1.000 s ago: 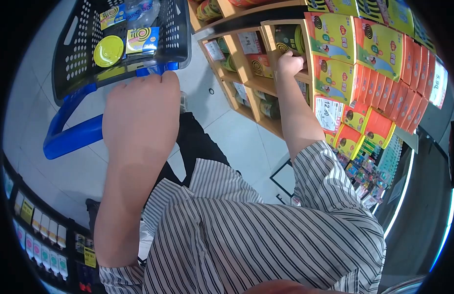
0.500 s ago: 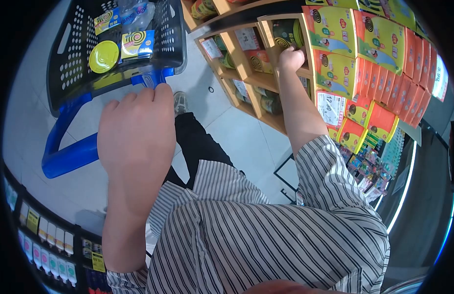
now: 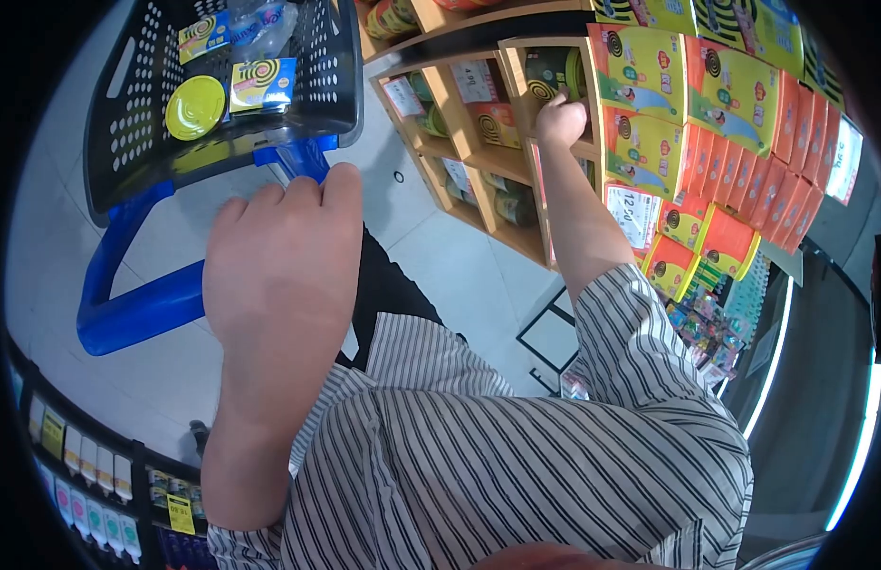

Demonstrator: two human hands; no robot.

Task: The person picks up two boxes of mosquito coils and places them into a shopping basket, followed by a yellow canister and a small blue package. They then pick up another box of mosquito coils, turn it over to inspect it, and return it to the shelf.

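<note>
My left hand (image 3: 284, 247) is wrapped round the blue handle (image 3: 146, 309) of a shopping cart, its back toward the camera. In the cart basket (image 3: 127, 142) lie a round green-lidded tub (image 3: 195, 107), a blue-and-yellow box (image 3: 263, 84), a second such box (image 3: 204, 36) and a clear plastic package (image 3: 262, 28). At the right, my right hand (image 3: 562, 122) reaches into a wooden shelf compartment, its fingers bent against a dark green container (image 3: 552, 71) with a coil picture. Whether the fingers grip it is hard to see.
The wooden shelf (image 3: 507, 161) holds more tubs. Stacked yellow and orange boxes (image 3: 650, 71) stand right of it, above a price tag (image 3: 633, 214). Another shelf with small bottles (image 3: 89, 513) is at the lower left. Black metal frames (image 3: 552, 332) stand on the floor.
The view has shifted slightly, so the shelf and cart sit a little further left. My left hand appears a bit further right on the handle. My right hand remains at the same compartment.
</note>
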